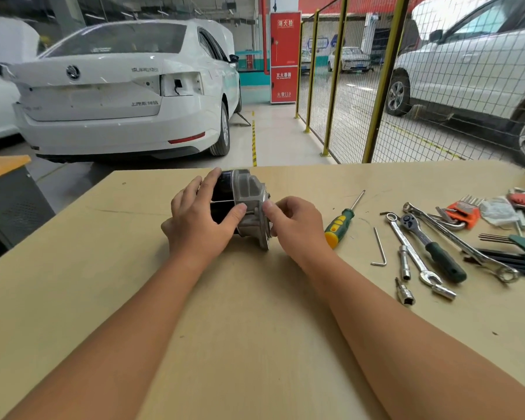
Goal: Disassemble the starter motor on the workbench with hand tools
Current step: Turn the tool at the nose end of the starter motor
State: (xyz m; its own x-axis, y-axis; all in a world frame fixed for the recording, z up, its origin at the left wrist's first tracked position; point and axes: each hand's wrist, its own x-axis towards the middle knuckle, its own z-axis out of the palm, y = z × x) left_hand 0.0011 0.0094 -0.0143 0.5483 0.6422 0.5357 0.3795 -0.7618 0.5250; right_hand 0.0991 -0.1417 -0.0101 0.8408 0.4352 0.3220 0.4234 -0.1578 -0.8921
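Note:
The starter motor (245, 192) lies on its side at the far middle of the wooden workbench (255, 328). It has a black cylindrical body on the left and a grey cast aluminium end housing on the right. My left hand (199, 218) grips the black body, fingers over the top and thumb along the near side. My right hand (291, 221) pinches something small at the housing's flange with thumb and fingertips; a thin long bolt runs along the body there. What sits between the fingertips is too small to name.
Right of the motor lie a green-and-yellow screwdriver (341, 221), a loose hex key (379, 251), a ratchet (434, 248), spanners (412, 250), sockets (404, 291) and hex key sets (464, 210). A yellow mesh fence (382, 86) and parked cars stand beyond the bench.

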